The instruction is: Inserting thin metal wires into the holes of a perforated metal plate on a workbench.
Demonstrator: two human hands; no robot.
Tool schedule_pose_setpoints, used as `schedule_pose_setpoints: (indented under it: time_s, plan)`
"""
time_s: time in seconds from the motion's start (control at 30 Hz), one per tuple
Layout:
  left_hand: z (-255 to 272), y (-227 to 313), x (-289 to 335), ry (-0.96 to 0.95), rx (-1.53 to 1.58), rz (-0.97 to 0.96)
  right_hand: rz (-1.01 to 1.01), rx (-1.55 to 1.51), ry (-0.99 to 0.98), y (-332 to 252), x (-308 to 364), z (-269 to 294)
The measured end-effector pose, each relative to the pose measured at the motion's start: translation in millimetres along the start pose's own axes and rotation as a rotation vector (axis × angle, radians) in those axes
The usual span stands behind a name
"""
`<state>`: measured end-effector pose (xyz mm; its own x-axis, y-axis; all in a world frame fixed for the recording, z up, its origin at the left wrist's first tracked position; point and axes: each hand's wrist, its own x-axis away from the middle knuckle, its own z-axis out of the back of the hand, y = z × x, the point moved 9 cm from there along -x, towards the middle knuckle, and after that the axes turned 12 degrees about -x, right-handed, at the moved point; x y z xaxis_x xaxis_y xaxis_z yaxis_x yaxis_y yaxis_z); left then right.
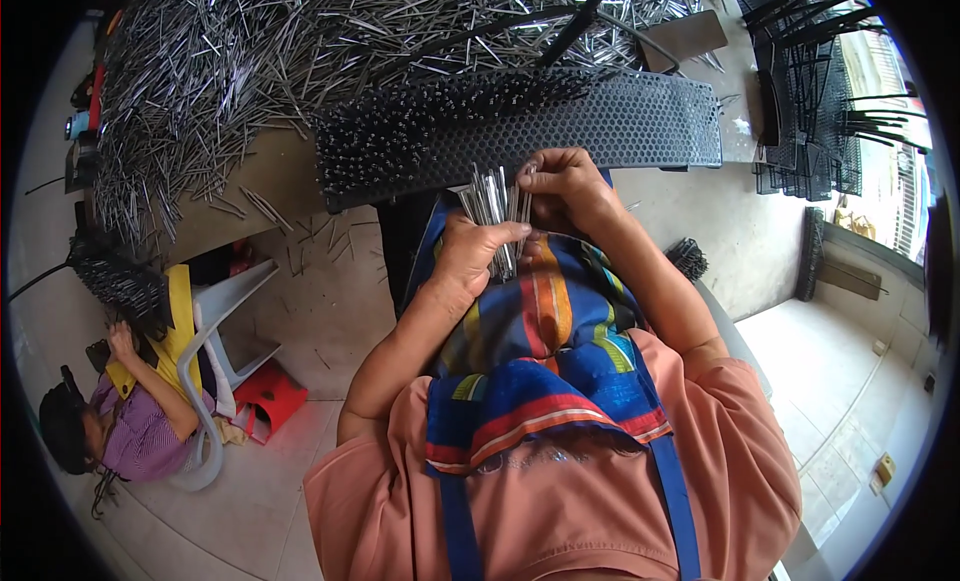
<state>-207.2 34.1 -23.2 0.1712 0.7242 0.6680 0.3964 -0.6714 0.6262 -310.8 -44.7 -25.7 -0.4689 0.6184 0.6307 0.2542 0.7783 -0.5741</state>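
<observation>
My left hand (468,253) is wrapped round a bundle of thin silvery metal rods (490,203) that fans upward above my lap. Beside it, my right hand (570,186) is closed in a pinch at the upper end of a slim metal rod (526,196); whether it grips more than one I cannot tell. Just beyond both hands stretches a long, curved dark panel (640,126) full of round holes. Dark rods stand densely in its left part and along its far edge, while the holes at the right show bare.
A big heap of loose metal rods (250,71) covers the table (285,176) behind the panel. At the left, a co-worker (150,411) sits by a grey plastic chair (210,381) and a red container (270,401). Black mesh racks (810,121) stand at the right.
</observation>
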Motion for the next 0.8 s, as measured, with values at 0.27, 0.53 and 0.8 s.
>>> schedule_pose_setpoints:
  time_s: [0.27,0.53,0.8]
  plan:
    - [12,-41,-14,-0.026,0.190,0.098,0.690,0.192,0.268,-70,27,25]
    - [18,-32,-7,0.105,0.155,0.064,1.154,0.633,0.184,-97,26,-22]
    - [17,-26,-13,0.129,0.176,0.039,1.155,0.681,0.170,-87,34,-25]
